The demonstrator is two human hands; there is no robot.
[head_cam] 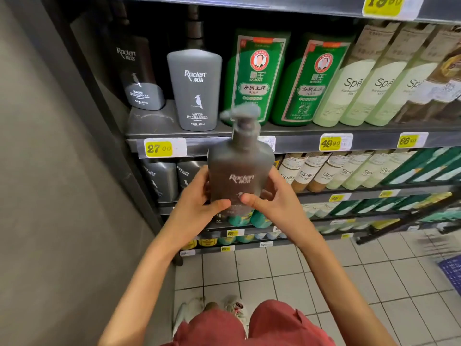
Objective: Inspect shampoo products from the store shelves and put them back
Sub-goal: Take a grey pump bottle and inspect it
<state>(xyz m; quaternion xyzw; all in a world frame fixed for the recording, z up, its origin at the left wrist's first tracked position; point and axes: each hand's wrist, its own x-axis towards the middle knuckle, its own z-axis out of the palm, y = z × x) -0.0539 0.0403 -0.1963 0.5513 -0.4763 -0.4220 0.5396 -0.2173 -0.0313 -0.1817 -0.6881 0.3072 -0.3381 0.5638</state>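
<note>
**Both hands gripping a grey pump bottle in front of the shelves**

A person is holding a grey Raclen pump bottle upright, just right of and slightly below the yellow 27.00 price tag. The left hand is wrapping the bottle's left side and the right hand its right side. Both thumbs are pressing on the front label, and their tips are nearly meeting. The pump head is showing blurred, so which way its spout is facing is hard to tell; it is overlapping the shelf edge that carries the tag. Above and right of the tag, a matching grey bottle is standing on the shelf. Further right of the tag, green bottles and pale Spē bottles are standing in a row.
</note>
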